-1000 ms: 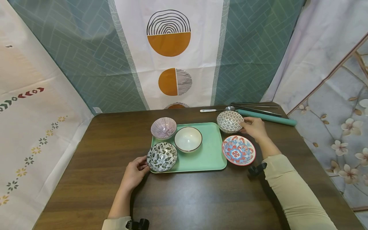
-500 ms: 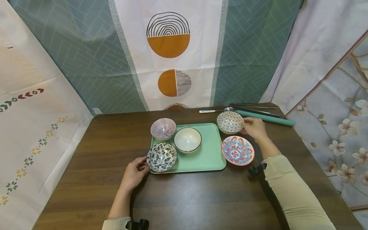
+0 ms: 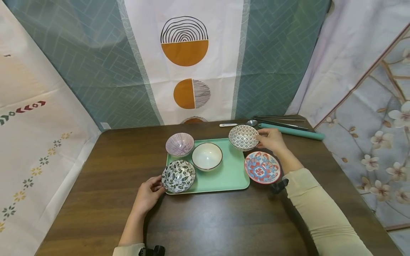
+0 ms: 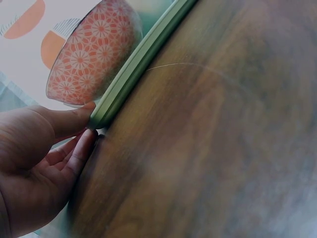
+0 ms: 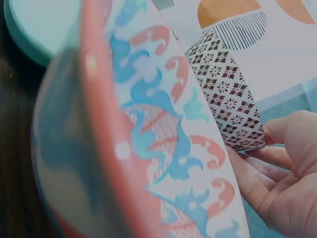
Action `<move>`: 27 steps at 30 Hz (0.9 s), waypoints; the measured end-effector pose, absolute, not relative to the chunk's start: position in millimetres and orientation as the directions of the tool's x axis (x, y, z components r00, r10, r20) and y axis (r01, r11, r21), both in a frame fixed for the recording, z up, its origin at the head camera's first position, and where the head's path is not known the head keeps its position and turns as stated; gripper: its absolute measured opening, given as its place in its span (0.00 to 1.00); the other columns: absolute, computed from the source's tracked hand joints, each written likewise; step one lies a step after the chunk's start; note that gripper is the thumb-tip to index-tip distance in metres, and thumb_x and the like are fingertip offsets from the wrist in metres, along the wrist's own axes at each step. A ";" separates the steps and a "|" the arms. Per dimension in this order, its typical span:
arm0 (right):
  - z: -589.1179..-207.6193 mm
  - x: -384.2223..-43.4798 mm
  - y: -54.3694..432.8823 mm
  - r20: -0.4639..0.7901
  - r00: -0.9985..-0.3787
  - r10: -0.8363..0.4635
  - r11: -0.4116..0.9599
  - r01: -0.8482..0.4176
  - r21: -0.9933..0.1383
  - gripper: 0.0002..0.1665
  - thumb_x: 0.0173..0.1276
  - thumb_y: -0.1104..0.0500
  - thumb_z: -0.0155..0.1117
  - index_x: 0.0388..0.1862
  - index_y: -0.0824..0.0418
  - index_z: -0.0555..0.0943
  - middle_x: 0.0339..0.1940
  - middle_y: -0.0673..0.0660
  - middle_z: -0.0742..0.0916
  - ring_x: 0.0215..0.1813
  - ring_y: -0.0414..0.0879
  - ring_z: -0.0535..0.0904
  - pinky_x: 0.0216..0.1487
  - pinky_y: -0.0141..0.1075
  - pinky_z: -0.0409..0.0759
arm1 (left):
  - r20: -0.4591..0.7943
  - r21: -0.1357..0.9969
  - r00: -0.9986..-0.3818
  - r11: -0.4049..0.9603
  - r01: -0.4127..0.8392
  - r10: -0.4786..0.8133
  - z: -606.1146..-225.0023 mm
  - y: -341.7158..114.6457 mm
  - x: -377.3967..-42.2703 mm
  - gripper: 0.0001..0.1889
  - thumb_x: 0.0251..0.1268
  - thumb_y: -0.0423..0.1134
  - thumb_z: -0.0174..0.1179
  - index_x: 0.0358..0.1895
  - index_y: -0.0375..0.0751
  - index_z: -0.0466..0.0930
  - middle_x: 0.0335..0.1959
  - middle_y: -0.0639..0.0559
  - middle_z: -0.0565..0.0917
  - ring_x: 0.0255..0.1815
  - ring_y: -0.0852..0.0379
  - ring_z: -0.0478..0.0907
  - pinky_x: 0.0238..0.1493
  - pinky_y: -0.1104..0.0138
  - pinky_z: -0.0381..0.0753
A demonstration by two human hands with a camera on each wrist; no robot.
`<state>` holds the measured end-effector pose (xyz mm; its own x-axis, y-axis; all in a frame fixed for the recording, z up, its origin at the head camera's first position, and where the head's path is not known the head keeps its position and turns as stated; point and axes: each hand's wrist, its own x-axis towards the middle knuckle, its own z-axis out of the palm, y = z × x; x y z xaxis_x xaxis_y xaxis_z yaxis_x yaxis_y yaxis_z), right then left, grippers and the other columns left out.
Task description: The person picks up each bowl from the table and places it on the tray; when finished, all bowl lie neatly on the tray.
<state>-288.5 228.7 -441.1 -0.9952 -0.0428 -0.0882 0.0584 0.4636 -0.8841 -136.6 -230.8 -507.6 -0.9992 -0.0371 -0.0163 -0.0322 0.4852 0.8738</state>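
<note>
A bowl with a dark lattice pattern (image 3: 243, 138) is over the far right corner of the green tray (image 3: 232, 179). My right hand (image 3: 272, 140) grips its right side, thumb and fingers at the wall, as the right wrist view also shows. On the tray's left part are a purple-striped bowl (image 3: 180, 144), a plain white bowl (image 3: 207, 156) and a leaf-patterned bowl (image 3: 178, 176) with a red floral outside (image 4: 89, 57). My left hand (image 3: 148, 195) pinches the tray's near left corner between thumb and fingers, beside the leaf-patterned bowl.
A red and blue patterned bowl (image 3: 262, 167) stands at the tray's right edge, close under my right forearm. Behind lie a spoon with a white handle (image 3: 228, 124), dark chopsticks (image 3: 282, 123) and a teal rod-like case (image 3: 291, 132). Curtains enclose the brown table (image 3: 205, 220).
My right hand has carried the lattice-patterned bowl left, from beside the tray to over its far right corner. My left hand keeps its place at the tray corner. The head view has shifted slightly.
</note>
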 end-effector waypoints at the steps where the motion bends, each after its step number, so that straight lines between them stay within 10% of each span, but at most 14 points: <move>1: -441.4 -288.9 225.9 -0.089 -0.995 -0.047 0.467 0.057 -0.883 0.26 0.76 0.64 0.56 0.68 0.76 0.72 0.52 0.76 0.84 0.34 0.50 0.88 0.40 0.41 0.88 | -0.016 0.874 -0.999 0.485 -0.032 -0.037 -507.9 -231.0 -136.4 0.24 0.64 0.20 0.63 0.64 0.22 0.75 0.56 0.34 0.81 0.53 0.43 0.81 0.48 0.73 0.82; 27: -454.4 -300.0 182.0 -0.181 -0.978 -0.104 0.492 0.107 -0.864 0.29 0.77 0.64 0.57 0.72 0.76 0.66 0.55 0.73 0.83 0.37 0.51 0.89 0.40 0.37 0.88 | -0.018 0.879 -0.999 0.476 -0.035 -0.041 -506.1 -229.0 -135.3 0.23 0.64 0.21 0.64 0.63 0.24 0.76 0.56 0.35 0.81 0.51 0.47 0.81 0.47 0.76 0.81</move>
<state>-300.0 182.0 -454.4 -0.9780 -0.1041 -0.1807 0.1072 0.4922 -0.8639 -135.3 -229.0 -506.1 -0.9990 -0.0406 -0.0183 -0.0354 0.4759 0.8788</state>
